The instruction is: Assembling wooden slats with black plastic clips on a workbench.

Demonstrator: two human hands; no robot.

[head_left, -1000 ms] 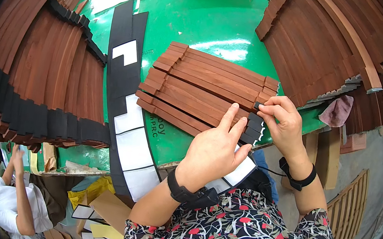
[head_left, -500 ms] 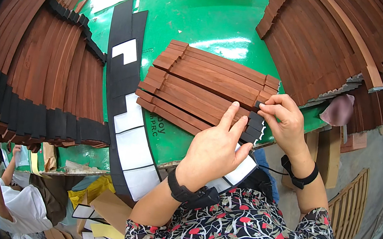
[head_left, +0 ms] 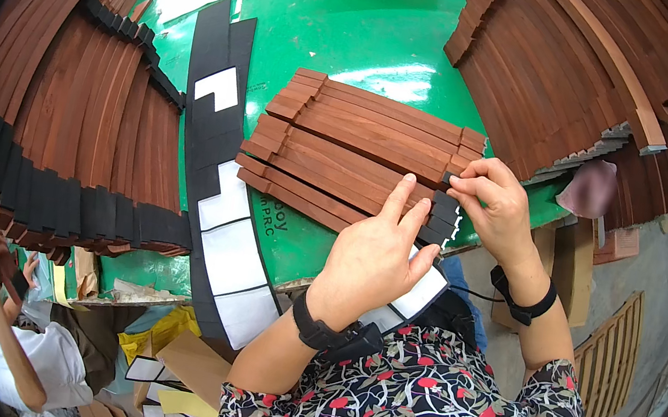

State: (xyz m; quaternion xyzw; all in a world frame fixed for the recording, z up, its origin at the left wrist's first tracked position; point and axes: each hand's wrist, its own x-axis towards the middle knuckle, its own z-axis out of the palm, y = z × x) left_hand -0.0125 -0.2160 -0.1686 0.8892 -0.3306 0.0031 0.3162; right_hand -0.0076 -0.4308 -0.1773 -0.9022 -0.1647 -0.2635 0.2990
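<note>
Your left hand lies flat with its fingers spread wide on the near end of a layered stack of reddish-brown wooden slats, which sits in the middle of the green counter. Your right hand pinches a small black pad between thumb and forefinger, fingers narrowed on it, against the right-hand ends of the slats; more black pads already line those ends just below. Left of the stack, a long black strip curves down the counter, carrying white rectangular backing sheets and one white L-shaped piece. Long fans of darker slats with black-capped ends fill the left side, and more bare slats are piled at upper right. Below the counter's edge, yellow sheets and brown cardboard lie in a heap; whether a box holds them cannot be told. Another person in a white top stands at lower left.
</note>
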